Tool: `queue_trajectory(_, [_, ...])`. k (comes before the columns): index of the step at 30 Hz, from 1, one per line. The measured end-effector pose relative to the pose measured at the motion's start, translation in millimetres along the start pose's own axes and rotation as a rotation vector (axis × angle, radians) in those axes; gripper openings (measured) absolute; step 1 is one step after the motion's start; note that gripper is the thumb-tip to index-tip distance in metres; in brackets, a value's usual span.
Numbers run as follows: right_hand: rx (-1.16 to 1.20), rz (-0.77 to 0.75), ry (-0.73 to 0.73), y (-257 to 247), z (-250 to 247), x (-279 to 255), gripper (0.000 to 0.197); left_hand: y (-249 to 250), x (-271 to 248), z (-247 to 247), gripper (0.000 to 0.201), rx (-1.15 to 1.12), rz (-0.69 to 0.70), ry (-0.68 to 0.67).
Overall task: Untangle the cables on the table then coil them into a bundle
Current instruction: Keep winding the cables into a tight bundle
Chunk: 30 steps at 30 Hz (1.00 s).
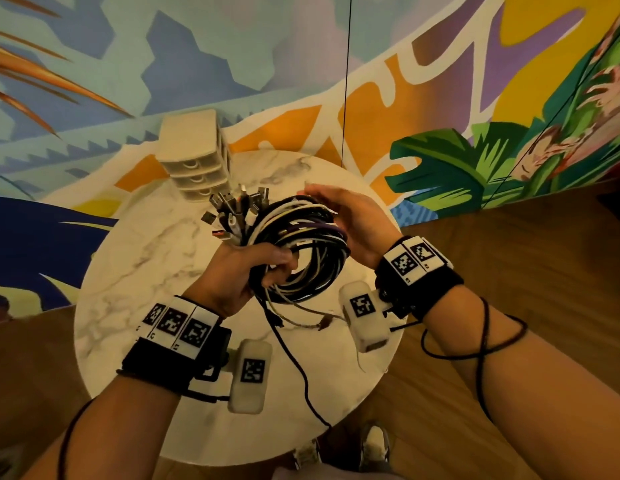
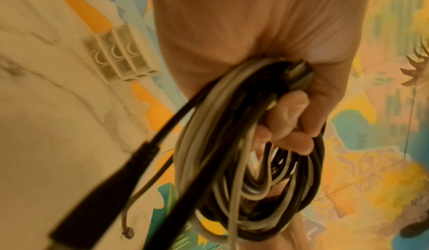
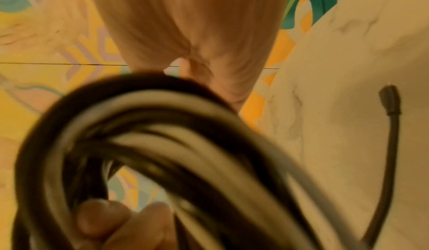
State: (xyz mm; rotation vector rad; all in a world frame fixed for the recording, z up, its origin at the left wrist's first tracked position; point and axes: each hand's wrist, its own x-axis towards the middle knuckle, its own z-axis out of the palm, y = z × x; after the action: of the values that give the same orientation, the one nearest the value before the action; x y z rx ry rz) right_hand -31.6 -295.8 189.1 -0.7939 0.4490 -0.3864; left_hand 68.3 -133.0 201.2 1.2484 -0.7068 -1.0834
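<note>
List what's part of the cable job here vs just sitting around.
In the job:
cable coil
loose cable ends
left hand, gripping the coil
right hand, fingers straight against the coil

Lying about:
small drawer unit
marble table

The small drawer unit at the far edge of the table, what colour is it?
The drawer unit is cream or off-white; the head view shows it best.

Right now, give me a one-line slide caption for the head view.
Left hand grips a coil of black and white cables above the round marble table; right hand rests open against the loops.
</note>
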Motion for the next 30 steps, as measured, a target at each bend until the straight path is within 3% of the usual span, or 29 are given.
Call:
queue_trajectory(6, [0.012, -0.139, 0.192, 3, -15, -2, 0.032, -4, 4, -8, 0.009, -0.086, 0.01, 0.152])
queue_trajectory(8, [-0.052, -0.206, 0.188, 3, -19, -4, 0.029, -5, 8, -6, 0.004, -0.135, -0.012, 0.206])
queue_trajectory(12, [-0.196, -0.34, 0.119, 3, -17, -12, 0.02, -5, 16, 2, 0.015, -0.138, -0.063, 0.278])
queue_trajectory(16, [-0.492, -0.447, 0.015, -7, -13, -21, 0.014, -5, 22, 7, 0.013, -0.188, -0.046, 0.282])
queue_trajectory(21, [-1.007, -0.456, -0.088, -13, -9, -28, 0.001, -9, 26, 11, 0.015, -0.184, -0.065, 0.35])
queue_trajectory(25, [-1.216, -0.489, -0.038, -8, -7, -21, 0.006, -13, 30, 12, 0.013, -0.177, -0.025, 0.464])
queue_trajectory(30, [-1.422, -0.649, 0.095, 12, -8, -4, 0.006, -14, 31, 25, 0.017, -0.168, 0.024, 0.462])
